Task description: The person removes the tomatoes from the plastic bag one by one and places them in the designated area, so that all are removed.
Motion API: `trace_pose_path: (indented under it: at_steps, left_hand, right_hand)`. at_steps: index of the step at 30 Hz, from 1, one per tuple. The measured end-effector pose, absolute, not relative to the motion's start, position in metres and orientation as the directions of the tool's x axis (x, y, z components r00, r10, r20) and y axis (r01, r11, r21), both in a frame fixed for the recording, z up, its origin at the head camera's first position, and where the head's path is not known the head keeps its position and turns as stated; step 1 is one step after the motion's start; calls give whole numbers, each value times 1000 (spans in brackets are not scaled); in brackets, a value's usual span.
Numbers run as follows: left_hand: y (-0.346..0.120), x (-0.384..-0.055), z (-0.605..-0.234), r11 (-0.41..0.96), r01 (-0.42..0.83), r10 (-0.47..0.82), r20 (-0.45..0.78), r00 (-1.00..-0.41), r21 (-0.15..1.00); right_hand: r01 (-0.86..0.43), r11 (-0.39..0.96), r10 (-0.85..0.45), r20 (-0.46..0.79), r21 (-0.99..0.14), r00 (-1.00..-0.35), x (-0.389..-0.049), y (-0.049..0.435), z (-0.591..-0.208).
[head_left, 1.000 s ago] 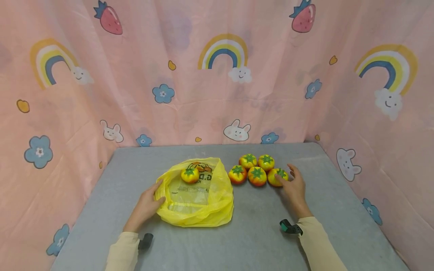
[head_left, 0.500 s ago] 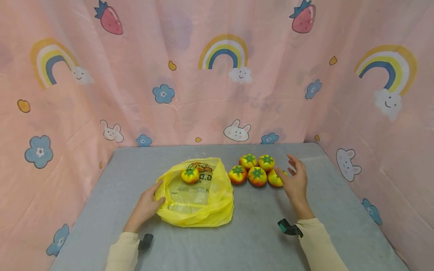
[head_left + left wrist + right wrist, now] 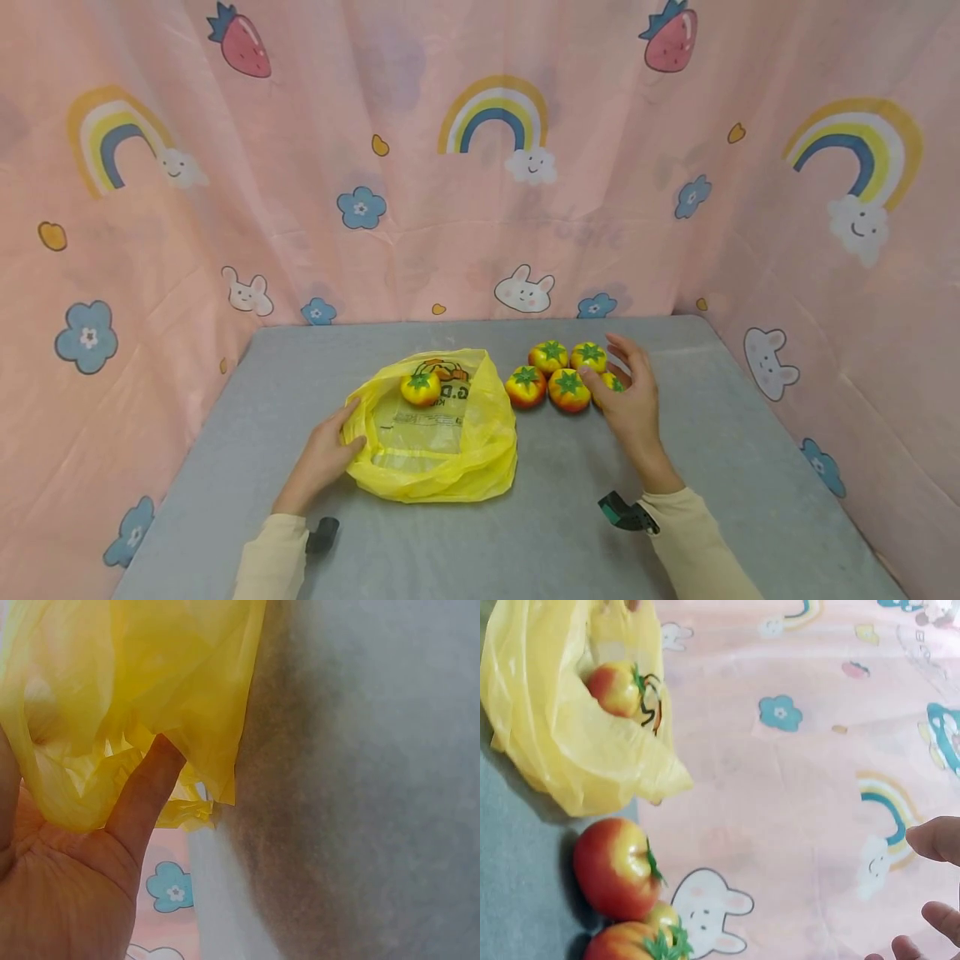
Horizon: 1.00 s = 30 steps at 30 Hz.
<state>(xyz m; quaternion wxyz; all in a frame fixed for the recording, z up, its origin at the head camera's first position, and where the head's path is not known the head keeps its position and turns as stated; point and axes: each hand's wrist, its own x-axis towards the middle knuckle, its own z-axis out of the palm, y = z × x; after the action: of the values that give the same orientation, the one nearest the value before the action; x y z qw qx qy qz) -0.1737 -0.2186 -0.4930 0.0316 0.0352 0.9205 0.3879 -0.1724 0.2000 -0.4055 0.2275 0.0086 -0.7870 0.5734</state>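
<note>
A yellow plastic bag [image 3: 487, 433] lies with its mouth spread wide, and one red-and-yellow tomato [image 3: 420, 388] with a green top sits inside it. At the bag's left rim, my left hand [image 3: 324, 454] holds the plastic between thumb and fingers; the left wrist view shows the thumb [image 3: 148, 791] against the film. To the bag's right, several similar tomatoes [image 3: 568, 391] stand grouped together. My right hand [image 3: 633, 408] hovers over the right end of that group, fingers apart and holding nothing, partly hiding the rightmost tomato [image 3: 611, 382].
The grey tabletop [image 3: 555, 533] extends around the bag and tomatoes. A pink printed curtain [image 3: 465, 225] hangs behind the table and along both sides. Dark straps with devices [image 3: 628, 513] sit at the wrists.
My right hand lifted slightly off the rightmost tomato, then shifted left over the group. The left hand, bag and tomatoes stay in place.
</note>
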Motion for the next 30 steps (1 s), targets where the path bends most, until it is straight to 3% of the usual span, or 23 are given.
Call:
trace_pose_path:
  at_steps: [9,30]
  left_hand:
    - [-218,-173,-492,703,34,90,-41,-995,711]
    - [-216,-171,-493,697,32,82,-35,-996,716]
  right_hand:
    - [-341,254,194,393,-905,-899,-172,186,-409]
    - [-325,184,26,335,-928,-942,-166,142,-415]
